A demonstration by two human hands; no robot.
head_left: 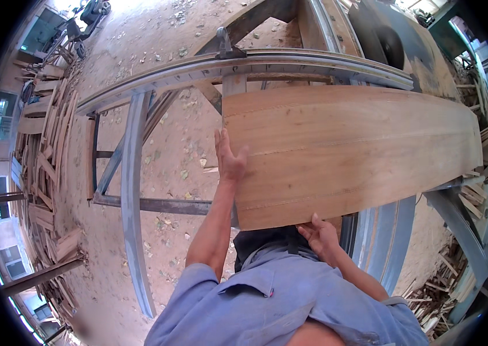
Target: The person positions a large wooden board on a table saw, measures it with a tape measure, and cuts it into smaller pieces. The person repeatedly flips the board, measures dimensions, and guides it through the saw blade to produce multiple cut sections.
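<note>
One broad, flat, light-brown wooden panel (348,155) spans my head view, on the near side of the long grey metal rail (278,64); my left grip (232,163) holds its left edge, my right grip (320,235) its near edge.

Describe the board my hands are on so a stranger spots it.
Find the long metal rail crossing the upper picture. Just below it, right of centre, is the board, left hand at its left end, right hand at its lower edge. Unlike the narrow scrap wood heaped at left, it is one broad tan sheet.
</note>
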